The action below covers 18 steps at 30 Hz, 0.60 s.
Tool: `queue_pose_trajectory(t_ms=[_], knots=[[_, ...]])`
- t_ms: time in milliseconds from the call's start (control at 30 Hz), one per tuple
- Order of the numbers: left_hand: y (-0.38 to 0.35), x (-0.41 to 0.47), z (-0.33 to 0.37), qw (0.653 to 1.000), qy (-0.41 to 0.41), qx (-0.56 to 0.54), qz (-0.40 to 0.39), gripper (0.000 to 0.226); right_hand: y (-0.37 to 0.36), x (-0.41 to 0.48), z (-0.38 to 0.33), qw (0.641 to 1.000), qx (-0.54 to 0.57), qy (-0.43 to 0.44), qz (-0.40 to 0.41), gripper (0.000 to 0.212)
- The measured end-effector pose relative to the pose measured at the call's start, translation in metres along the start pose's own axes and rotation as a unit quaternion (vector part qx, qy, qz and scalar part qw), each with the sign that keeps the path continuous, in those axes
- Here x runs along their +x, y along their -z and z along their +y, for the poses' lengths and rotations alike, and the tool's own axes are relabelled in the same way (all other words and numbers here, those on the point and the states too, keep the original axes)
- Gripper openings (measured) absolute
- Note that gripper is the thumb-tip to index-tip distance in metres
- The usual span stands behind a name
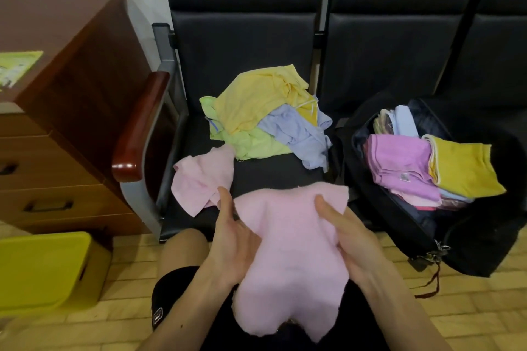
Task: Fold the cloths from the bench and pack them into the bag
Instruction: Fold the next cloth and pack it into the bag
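- The pink cloth [288, 251] is up, just left of the bag [484, 236], unfolded. The right hand [348, 234] has its thumb on the top edge; the left hand [231, 239] has its thumb upright at the edge. Both sets of fingers are hidden beneath.
- The bag looks well filled with folded cloths [405, 168].
- Left to do, I'd say: the loose pile [265, 114] and a second pink cloth [202, 177], both farther left of the bag on the bench [242, 45].

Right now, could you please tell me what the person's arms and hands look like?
Both forearms are bare as far as the frame shows: no sleeves, gloves, watch or wristbands. The left hand and the right hand show no rings, though some fingers are hidden. The person wears black shorts with a small white mark.
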State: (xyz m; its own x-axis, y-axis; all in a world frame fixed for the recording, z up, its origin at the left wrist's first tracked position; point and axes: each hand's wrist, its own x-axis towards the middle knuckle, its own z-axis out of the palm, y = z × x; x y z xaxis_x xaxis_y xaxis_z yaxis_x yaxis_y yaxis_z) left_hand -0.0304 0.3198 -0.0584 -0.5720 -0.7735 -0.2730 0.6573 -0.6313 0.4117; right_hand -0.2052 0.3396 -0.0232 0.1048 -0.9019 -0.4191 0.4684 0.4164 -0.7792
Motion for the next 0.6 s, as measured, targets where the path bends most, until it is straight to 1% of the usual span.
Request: queue_pose_trajectory(t_ms=[33,67,133,167,200,233,267,300,333,367,400,433,467,500,533,567,600], knots=[[0.011,0.001,-0.002,0.998,0.018,0.048,0.045,0.088,0.006,0.006,0.001,1.000,-0.005,-0.002,0.007,0.044],[0.017,0.002,-0.004,0.993,0.026,0.087,0.077,0.076,0.009,0.010,0.001,0.999,-0.015,-0.004,0.029,0.054],[0.019,0.001,-0.005,0.980,0.032,0.175,0.088,0.047,0.024,0.017,0.005,0.998,0.016,-0.013,0.053,0.071],[0.023,0.005,-0.004,0.974,0.020,0.203,0.098,0.039,0.032,0.023,0.009,0.999,0.030,-0.018,0.027,0.081],[0.024,0.008,-0.005,0.971,0.008,0.211,0.111,0.035,0.038,0.022,0.008,0.999,0.042,-0.020,0.005,0.089],[0.026,0.010,-0.004,0.969,-0.003,0.215,0.126,0.035,0.037,0.025,0.010,0.999,0.039,-0.019,-0.012,0.089],[0.027,0.012,-0.002,0.966,-0.019,0.219,0.134,0.036,0.036,0.027,0.010,0.999,0.039,-0.021,-0.027,0.081],[0.031,0.015,0.001,0.960,-0.031,0.235,0.149,0.036,0.035,0.030,0.011,0.996,0.059,-0.035,-0.065,0.065],[0.033,0.018,0.004,0.950,-0.044,0.265,0.157,0.033,0.034,0.033,0.015,0.992,0.059,-0.026,-0.112,0.048],[0.036,0.019,0.006,0.934,-0.055,0.314,0.163,0.029,0.046,0.041,0.023,0.994,-0.013,0.012,-0.110,0.042],[0.039,0.021,0.009,0.912,-0.065,0.368,0.168,0.025,0.056,0.047,0.027,0.995,-0.069,-0.014,-0.069,0.052],[0.042,0.024,0.011,0.890,-0.068,0.419,0.164,0.022,0.068,0.052,0.029,0.988,-0.156,-0.017,0.011,0.067],[0.045,0.028,0.012,0.869,-0.070,0.463,0.159,0.021,0.076,0.053,0.029,0.964,-0.257,0.002,0.075,0.069],[0.047,0.030,0.014,0.847,-0.072,0.502,0.156,0.021,0.079,0.056,0.029,0.959,-0.268,0.004,0.094,0.059],[0.048,0.033,0.016,0.827,-0.077,0.535,0.155,0.022,0.081,0.058,0.026,0.957,-0.269,0.008,0.104,0.044],[0.050,0.037,0.018,0.810,-0.082,0.560,0.157,0.023,0.075,0.062,0.024,0.959,-0.266,0.014,0.099,0.033],[0.051,0.040,0.019,0.793,-0.091,0.581,0.160,0.023,0.070,0.063,0.020,0.955,-0.274,0.019,0.111,0.027]])
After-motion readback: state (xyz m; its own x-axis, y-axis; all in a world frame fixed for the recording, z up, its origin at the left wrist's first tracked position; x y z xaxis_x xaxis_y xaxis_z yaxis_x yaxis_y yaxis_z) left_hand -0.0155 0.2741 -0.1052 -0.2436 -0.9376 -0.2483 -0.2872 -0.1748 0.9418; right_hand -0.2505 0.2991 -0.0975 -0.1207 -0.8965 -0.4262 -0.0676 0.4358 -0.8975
